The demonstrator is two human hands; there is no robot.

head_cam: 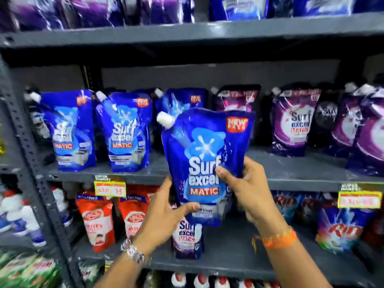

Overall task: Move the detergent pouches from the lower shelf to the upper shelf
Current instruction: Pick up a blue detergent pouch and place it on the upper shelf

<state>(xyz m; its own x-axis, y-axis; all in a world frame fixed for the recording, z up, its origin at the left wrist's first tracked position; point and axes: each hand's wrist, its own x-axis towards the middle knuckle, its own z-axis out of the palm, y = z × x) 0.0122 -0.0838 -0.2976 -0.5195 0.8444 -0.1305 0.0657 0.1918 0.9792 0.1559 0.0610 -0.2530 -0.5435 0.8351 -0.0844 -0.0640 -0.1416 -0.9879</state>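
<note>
I hold a blue detergent pouch (204,154) with a white spout upright in front of the upper shelf (295,169). My left hand (164,215) grips its lower left edge, and my right hand (245,186) grips its right side. Behind the held pouch, on the lower shelf (228,258), stands a purple detergent pouch (187,240), partly hidden. On the upper shelf stand blue pouches (126,132) at the left and purple pouches (291,123) at the right, with a gap between them behind the held pouch.
Red refill packs (97,219) and white bottles (18,213) stand at the lower left, colourful pouches (342,229) at the lower right. Yellow price tags (110,189) hang on the shelf edge. A grey upright post (25,142) runs down the left. More pouches (104,11) fill the top shelf.
</note>
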